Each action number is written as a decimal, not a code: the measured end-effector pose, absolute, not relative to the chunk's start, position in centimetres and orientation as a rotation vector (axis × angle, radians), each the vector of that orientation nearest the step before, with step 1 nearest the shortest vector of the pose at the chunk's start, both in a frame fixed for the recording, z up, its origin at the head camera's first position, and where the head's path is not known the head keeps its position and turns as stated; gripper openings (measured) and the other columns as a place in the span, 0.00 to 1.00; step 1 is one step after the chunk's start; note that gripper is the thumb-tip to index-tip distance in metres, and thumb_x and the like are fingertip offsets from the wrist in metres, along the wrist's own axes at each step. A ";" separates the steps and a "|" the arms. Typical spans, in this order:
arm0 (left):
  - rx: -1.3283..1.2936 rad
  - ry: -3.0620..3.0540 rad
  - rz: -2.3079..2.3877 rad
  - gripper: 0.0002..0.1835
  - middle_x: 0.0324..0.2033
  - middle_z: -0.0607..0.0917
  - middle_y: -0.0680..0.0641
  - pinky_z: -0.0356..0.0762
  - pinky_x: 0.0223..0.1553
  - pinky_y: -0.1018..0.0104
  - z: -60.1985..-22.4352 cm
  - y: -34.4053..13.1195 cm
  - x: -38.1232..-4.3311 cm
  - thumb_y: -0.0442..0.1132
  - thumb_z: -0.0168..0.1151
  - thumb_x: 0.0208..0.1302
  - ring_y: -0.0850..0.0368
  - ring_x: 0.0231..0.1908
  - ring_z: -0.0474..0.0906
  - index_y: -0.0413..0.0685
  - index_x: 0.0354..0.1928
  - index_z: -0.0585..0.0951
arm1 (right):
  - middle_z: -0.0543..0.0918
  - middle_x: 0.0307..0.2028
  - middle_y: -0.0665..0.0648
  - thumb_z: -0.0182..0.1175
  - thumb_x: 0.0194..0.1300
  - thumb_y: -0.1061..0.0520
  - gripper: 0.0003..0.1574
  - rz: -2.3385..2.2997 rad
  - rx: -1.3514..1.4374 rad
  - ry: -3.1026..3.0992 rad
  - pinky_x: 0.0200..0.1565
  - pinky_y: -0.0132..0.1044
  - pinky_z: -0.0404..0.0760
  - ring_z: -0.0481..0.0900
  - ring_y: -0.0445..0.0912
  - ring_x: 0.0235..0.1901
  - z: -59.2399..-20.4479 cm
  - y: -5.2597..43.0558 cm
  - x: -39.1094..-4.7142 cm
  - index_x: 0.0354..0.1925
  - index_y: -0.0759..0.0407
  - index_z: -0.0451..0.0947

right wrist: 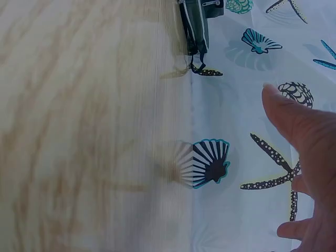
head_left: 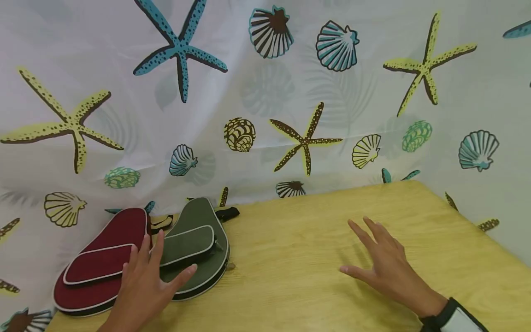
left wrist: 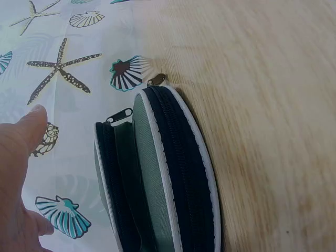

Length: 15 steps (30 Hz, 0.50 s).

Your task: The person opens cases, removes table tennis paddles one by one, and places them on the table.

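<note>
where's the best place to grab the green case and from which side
The green case is probably best gripped by its thick zipped edge, from the right: it lies flat, with bare tabletop on that side, while the red case sits close on its left.

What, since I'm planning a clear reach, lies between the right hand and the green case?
Only bare wood-toned tabletop shows between the right hand and the green case in the head view.

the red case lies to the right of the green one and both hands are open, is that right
Not quite: the red case lies to the left of the green case, as the head view shows. The rest stands.
</note>
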<state>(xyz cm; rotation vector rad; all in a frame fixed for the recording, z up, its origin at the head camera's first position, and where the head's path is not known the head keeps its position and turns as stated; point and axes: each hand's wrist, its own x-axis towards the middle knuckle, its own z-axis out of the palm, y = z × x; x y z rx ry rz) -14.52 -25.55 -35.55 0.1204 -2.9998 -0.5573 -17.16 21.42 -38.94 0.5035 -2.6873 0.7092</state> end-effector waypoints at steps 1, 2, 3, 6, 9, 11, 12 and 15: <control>0.121 -2.995 -0.551 0.66 0.75 0.41 0.22 0.38 0.62 0.18 -35.4 -25.7 -14.5 0.77 0.59 0.57 0.16 0.71 0.33 0.41 0.80 0.41 | 0.57 0.73 0.74 0.75 0.52 0.36 0.64 0.705 0.510 -2.684 0.55 0.79 0.53 0.53 0.78 0.69 -38.9 21.3 -17.2 0.78 0.50 0.55; 0.121 -2.993 -0.545 0.66 0.75 0.41 0.23 0.38 0.62 0.18 -35.3 -25.8 -14.5 0.77 0.59 0.57 0.16 0.71 0.33 0.41 0.80 0.41 | 0.57 0.73 0.74 0.75 0.53 0.36 0.64 0.701 0.517 -2.680 0.55 0.79 0.53 0.53 0.78 0.69 -38.8 21.3 -17.2 0.78 0.50 0.55; 0.120 -2.994 -0.540 0.66 0.75 0.40 0.23 0.38 0.62 0.18 -35.2 -25.9 -14.5 0.77 0.58 0.57 0.17 0.71 0.33 0.41 0.80 0.40 | 0.57 0.73 0.74 0.75 0.53 0.36 0.64 0.696 0.525 -2.672 0.55 0.79 0.54 0.53 0.78 0.69 -38.7 21.2 -17.2 0.78 0.51 0.56; 0.121 -2.995 -0.535 0.65 0.75 0.39 0.23 0.39 0.62 0.18 -34.9 -26.2 -14.5 0.76 0.58 0.58 0.17 0.71 0.34 0.42 0.80 0.39 | 0.57 0.73 0.74 0.75 0.53 0.36 0.64 0.686 0.528 -2.681 0.55 0.79 0.54 0.52 0.77 0.69 -38.4 21.1 -17.2 0.78 0.51 0.55; 0.115 -2.983 -0.538 0.65 0.75 0.39 0.23 0.40 0.61 0.18 -34.8 -26.4 -14.4 0.76 0.57 0.58 0.15 0.71 0.34 0.42 0.80 0.38 | 0.57 0.73 0.74 0.75 0.53 0.35 0.64 0.676 0.529 -2.686 0.55 0.79 0.54 0.53 0.77 0.69 -38.1 21.2 -17.2 0.78 0.52 0.56; 0.103 -2.962 -0.546 0.65 0.75 0.40 0.22 0.41 0.61 0.18 -34.9 -26.6 -14.5 0.76 0.57 0.59 0.14 0.70 0.35 0.42 0.80 0.39 | 0.56 0.73 0.74 0.74 0.54 0.35 0.63 0.668 0.528 -2.692 0.54 0.79 0.54 0.52 0.77 0.69 -38.0 21.3 -17.3 0.78 0.52 0.55; 0.101 -2.959 -0.545 0.65 0.75 0.40 0.22 0.41 0.61 0.18 -34.9 -26.6 -14.6 0.76 0.57 0.59 0.14 0.70 0.35 0.42 0.80 0.39 | 0.56 0.73 0.74 0.74 0.54 0.35 0.63 0.671 0.529 -2.692 0.54 0.80 0.54 0.52 0.78 0.69 -38.0 21.4 -17.3 0.78 0.52 0.55; 0.114 -2.971 -0.549 0.65 0.74 0.40 0.21 0.42 0.61 0.18 -35.1 -26.8 -14.9 0.76 0.57 0.59 0.14 0.70 0.35 0.40 0.80 0.40 | 0.56 0.73 0.74 0.74 0.55 0.35 0.63 0.684 0.523 -2.700 0.54 0.80 0.54 0.52 0.78 0.69 -38.1 21.4 -17.3 0.78 0.52 0.56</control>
